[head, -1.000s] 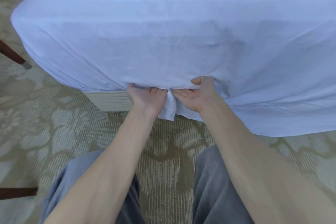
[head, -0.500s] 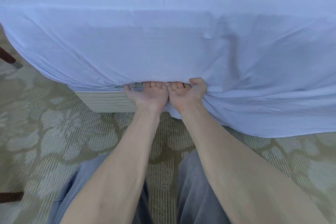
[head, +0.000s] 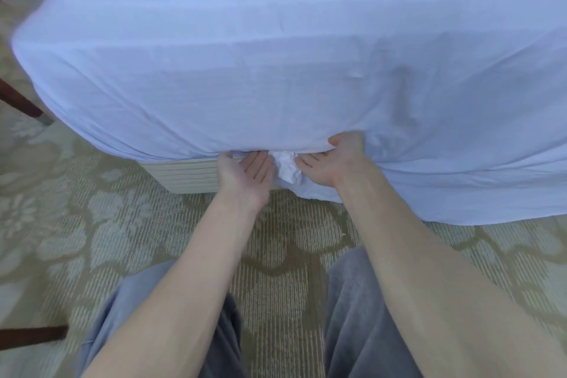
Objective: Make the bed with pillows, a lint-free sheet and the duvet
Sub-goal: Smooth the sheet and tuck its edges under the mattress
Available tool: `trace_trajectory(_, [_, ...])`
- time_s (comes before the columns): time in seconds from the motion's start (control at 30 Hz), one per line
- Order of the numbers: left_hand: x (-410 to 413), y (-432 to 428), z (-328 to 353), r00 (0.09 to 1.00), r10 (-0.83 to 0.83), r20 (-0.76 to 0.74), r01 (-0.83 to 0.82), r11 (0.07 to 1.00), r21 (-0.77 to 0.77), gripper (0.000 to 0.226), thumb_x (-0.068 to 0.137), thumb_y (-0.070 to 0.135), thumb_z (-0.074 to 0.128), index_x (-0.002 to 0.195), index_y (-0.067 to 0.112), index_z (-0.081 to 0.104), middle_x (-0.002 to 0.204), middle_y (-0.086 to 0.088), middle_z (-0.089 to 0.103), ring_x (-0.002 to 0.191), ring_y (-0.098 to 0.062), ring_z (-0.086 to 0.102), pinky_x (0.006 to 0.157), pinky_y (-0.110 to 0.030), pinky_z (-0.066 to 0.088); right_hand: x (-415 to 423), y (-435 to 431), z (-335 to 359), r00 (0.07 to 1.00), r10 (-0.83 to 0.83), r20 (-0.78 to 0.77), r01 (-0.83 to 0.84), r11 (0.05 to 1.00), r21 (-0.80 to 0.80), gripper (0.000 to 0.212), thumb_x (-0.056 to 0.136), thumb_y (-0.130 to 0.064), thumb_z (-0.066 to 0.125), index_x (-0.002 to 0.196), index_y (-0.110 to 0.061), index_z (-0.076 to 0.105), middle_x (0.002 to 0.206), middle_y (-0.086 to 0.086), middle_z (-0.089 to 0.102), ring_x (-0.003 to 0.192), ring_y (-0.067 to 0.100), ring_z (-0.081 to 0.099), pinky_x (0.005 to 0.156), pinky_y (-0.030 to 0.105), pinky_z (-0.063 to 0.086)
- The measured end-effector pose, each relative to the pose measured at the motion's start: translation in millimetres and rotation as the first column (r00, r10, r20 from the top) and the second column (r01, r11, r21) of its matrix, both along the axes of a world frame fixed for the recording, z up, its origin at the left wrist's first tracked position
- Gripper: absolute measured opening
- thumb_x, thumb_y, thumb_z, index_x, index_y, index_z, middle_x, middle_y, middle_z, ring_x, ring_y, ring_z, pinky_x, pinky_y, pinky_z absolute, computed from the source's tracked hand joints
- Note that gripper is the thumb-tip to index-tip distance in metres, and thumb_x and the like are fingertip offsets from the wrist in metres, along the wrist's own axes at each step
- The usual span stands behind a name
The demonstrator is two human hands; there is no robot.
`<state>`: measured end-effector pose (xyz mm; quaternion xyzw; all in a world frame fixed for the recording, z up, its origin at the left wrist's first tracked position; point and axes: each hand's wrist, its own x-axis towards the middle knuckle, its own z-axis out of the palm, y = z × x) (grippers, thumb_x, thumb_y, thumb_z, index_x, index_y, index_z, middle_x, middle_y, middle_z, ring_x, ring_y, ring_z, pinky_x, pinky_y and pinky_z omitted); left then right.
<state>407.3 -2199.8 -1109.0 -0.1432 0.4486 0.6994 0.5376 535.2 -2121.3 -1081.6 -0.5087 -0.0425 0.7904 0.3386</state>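
At bed's near edge, sheet covers the mattress top and side. Left hand and right hand lie palm-up, fingers straight, pushed under the mattress edge, tips hidden. A loose wad of sheet sits between them. From the hands, nine o'clock: edge tucked, bed base bare. Three o'clock: sheet hangs toward the carpet. Judged early: tucking unfinished, no pillows or duvet in view.

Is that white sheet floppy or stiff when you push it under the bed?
Probably floppy: the sheet crumples into a wad between the left hand and right hand. Likely light too, since its loose part hangs in soft folds. It might slip back out if tucked shallowly.
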Motion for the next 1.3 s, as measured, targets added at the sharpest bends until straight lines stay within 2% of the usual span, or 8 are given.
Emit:
trace_trajectory(0.17, [-1,-3,0,0.987,-0.143,-0.077,0.136,0.986,-0.094,0.046,0.105,0.035,0.043,0.128,-0.001,0.061,0.128,-0.014,0.064,0.122,-0.025,0.058,0.113,-0.036,0.042,16,-16,-5,0.971,0.164,0.172,-0.144,0.982,-0.120,0.047,0.094,-0.030,0.052,0.133,-0.005,0.052,0.133,0.012,0.055,0.122,0.027,0.059,0.098,0.043,0.047])
trace_trajectory(0.3, [5,0,3,0.986,-0.152,-0.075,0.142,0.982,-0.124,0.046,0.103,0.037,0.044,0.123,0.000,0.063,0.124,-0.012,0.065,0.121,-0.026,0.060,0.112,-0.037,0.043,7,-16,-2,0.957,0.211,0.198,-0.186,0.973,-0.139,0.044,0.094,-0.036,0.042,0.109,0.002,0.058,0.109,0.022,0.062,0.094,0.036,0.062,0.090,0.047,0.051])
trace_trajectory(0.47, [18,5,2,0.989,-0.139,-0.043,0.128,0.973,-0.189,0.044,0.098,0.042,0.051,0.117,0.003,0.057,0.114,-0.013,0.059,0.101,-0.024,0.058,0.095,-0.035,0.045,-3,-14,-14,0.992,0.068,0.107,-0.057,0.993,-0.107,0.046,0.097,-0.032,0.035,0.117,0.002,0.060,0.115,0.018,0.066,0.106,0.035,0.065,0.077,0.046,0.055])
trace_trajectory(0.57, [22,6,-1,0.990,-0.141,0.017,0.142,0.986,-0.088,0.036,0.093,0.037,0.054,0.112,0.007,0.058,0.116,-0.015,0.059,0.104,-0.025,0.058,0.098,-0.033,0.046,-2,-12,-13,0.997,0.002,0.071,0.006,0.994,-0.110,0.037,0.101,-0.030,0.037,0.110,-0.001,0.058,0.106,0.011,0.066,0.102,0.027,0.064,0.078,0.037,0.053])
trace_trajectory(0.7, [24,5,8,0.992,-0.066,0.104,0.063,0.998,0.024,0.028,0.093,0.025,0.054,0.110,0.004,0.058,0.121,-0.017,0.060,0.117,-0.029,0.063,0.109,-0.041,0.049,4,-15,-5,0.990,-0.124,-0.068,0.119,0.990,-0.069,0.043,0.100,-0.038,0.042,0.108,0.000,0.059,0.115,0.017,0.066,0.110,0.032,0.065,0.100,0.049,0.053])
trace_trajectory(0.83, [32,-1,11,0.975,0.015,0.222,-0.051,0.986,0.158,0.052,0.093,0.027,0.054,0.132,-0.007,0.053,0.136,-0.022,0.057,0.124,-0.036,0.060,0.111,-0.047,0.047,-2,-23,1,0.924,-0.282,-0.260,0.279,0.959,-0.050,0.056,0.096,-0.044,0.050,0.126,0.002,0.057,0.125,0.018,0.062,0.120,0.032,0.060,0.112,0.049,0.043])
trace_trajectory(1.0, [38,0,6,0.941,0.106,0.322,-0.189,0.953,0.236,0.078,0.097,0.045,0.052,0.149,-0.010,0.033,0.152,-0.028,0.039,0.146,-0.041,0.037,0.121,-0.051,0.031,-14,-26,-1,0.854,-0.372,-0.363,0.376,0.925,-0.063,0.053,0.093,-0.046,0.056,0.126,-0.004,0.062,0.123,0.012,0.067,0.116,0.026,0.063,0.110,0.043,0.047])
trace_trajectory(1.3, [60,25,10,0.936,0.239,0.258,-0.310,0.908,0.283,0.066,0.093,0.046,0.049,0.139,-0.001,0.053,0.139,-0.016,0.059,0.124,-0.028,0.060,0.115,-0.043,0.042,-9,-15,-3,0.877,-0.353,-0.327,0.366,0.930,-0.021,0.047,0.091,-0.037,0.050,0.119,-0.002,0.063,0.115,0.014,0.068,0.105,0.028,0.066,0.104,0.042,0.051])
